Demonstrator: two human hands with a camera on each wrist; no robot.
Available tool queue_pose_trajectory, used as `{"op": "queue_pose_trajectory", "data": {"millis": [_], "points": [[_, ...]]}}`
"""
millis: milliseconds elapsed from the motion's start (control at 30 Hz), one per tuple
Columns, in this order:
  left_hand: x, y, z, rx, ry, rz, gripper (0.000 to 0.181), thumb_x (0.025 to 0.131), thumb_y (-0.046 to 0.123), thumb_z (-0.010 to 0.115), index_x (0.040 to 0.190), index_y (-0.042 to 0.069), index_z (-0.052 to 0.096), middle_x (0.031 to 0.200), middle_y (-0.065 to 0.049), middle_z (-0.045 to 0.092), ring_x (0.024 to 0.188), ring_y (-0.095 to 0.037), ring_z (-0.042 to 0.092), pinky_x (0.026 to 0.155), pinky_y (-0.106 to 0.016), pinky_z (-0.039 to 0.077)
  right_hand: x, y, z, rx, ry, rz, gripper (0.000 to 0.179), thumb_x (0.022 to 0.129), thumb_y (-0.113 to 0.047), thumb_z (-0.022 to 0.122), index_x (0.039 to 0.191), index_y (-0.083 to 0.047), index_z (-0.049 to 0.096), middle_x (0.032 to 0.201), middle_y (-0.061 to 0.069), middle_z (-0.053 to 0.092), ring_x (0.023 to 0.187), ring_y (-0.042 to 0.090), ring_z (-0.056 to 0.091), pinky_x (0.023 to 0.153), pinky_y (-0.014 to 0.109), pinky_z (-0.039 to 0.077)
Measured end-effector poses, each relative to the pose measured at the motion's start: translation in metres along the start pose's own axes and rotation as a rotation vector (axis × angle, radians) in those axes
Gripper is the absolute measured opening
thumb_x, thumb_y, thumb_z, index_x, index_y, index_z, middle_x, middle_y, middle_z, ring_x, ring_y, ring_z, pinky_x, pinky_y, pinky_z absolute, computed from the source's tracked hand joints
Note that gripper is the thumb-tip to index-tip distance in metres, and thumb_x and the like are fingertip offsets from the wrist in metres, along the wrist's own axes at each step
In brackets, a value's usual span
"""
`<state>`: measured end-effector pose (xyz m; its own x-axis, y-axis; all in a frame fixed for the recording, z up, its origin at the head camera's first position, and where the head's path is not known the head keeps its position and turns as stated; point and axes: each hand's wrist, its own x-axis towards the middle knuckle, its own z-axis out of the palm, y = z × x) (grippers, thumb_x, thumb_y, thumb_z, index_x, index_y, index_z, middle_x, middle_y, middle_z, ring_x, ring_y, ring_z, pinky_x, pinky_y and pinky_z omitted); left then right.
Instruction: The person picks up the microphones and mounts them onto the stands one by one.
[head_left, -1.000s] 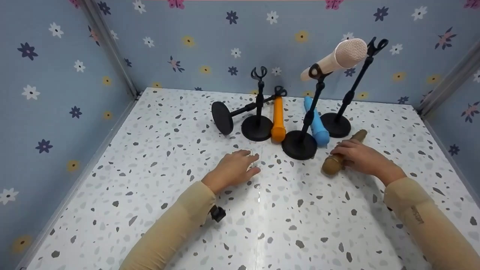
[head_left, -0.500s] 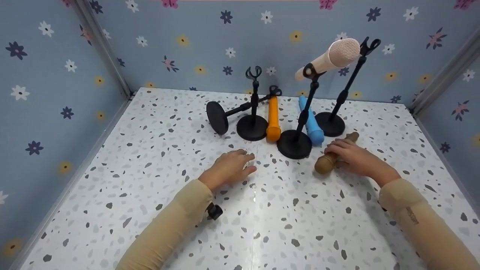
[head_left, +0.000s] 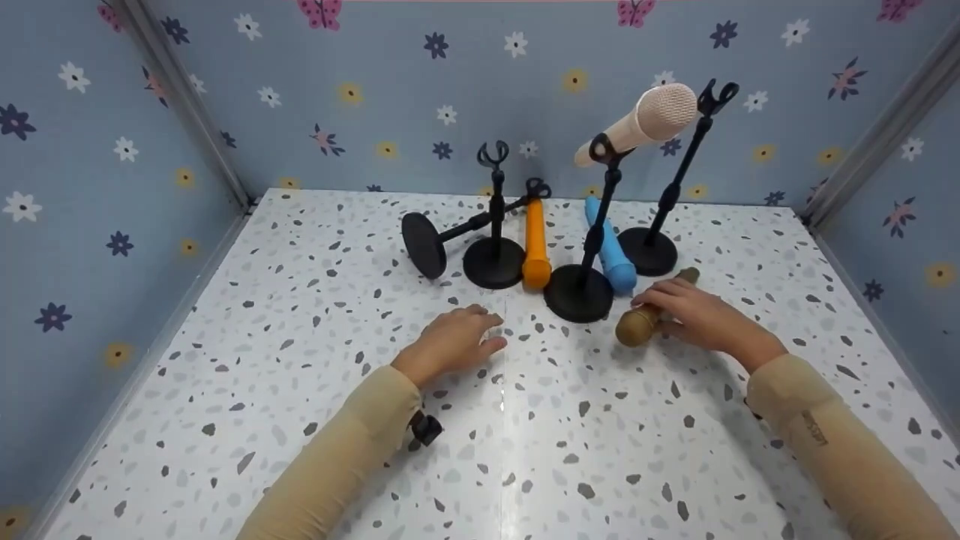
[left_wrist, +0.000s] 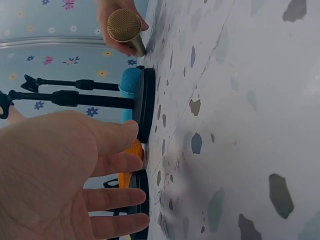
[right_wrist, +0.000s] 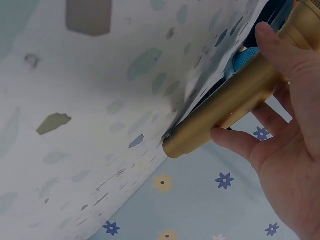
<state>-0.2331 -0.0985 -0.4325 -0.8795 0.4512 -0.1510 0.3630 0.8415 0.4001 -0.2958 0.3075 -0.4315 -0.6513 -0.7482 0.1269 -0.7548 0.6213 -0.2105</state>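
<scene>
My right hand [head_left: 697,315] grips a gold microphone [head_left: 637,325] by its handle, low over the table. In the right wrist view, the thumb and fingers lie around the gold handle [right_wrist: 220,107], whose tail end is close to the tabletop. My left hand [head_left: 454,341] is held over the middle of the table, fingers extended and holding nothing. In the left wrist view, its fingers [left_wrist: 117,200] are spread in front of the stands. A pale pink microphone [head_left: 645,120] rests tilted in the clip of the front black stand [head_left: 592,247].
Behind the hands lie an orange microphone [head_left: 535,244] and a blue microphone [head_left: 615,255]. Two other upright black stands, one at the left [head_left: 495,262] and one at the right [head_left: 649,251], hold no microphone. Another stand [head_left: 425,245] lies on its side. Flowered walls [head_left: 420,97] enclose the speckled table.
The head view has turned slightly, shifting everything left in it. My right hand, with the gold microphone, has moved slightly left toward the front stand. The left hand stays nearly still.
</scene>
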Motion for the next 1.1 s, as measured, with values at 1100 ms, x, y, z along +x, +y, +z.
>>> {"op": "queue_pose_trajectory", "data": {"millis": [1100], "points": [[0.06,-0.03,-0.01,-0.398,0.265,-0.078,0.067,0.103,0.029,0.061,0.157,0.002,0.031,0.15,-0.018,0.046,0.137,-0.029,0.046,0.114,-0.041,0.036,0.004,-0.006,-0.009,-0.046,0.12,-0.098,0.051,0.079,0.001,0.086,0.126,-0.01,0.069,0.124,0.011,0.064,0.118,0.032,0.057,0.092,0.049,0.054]]}}
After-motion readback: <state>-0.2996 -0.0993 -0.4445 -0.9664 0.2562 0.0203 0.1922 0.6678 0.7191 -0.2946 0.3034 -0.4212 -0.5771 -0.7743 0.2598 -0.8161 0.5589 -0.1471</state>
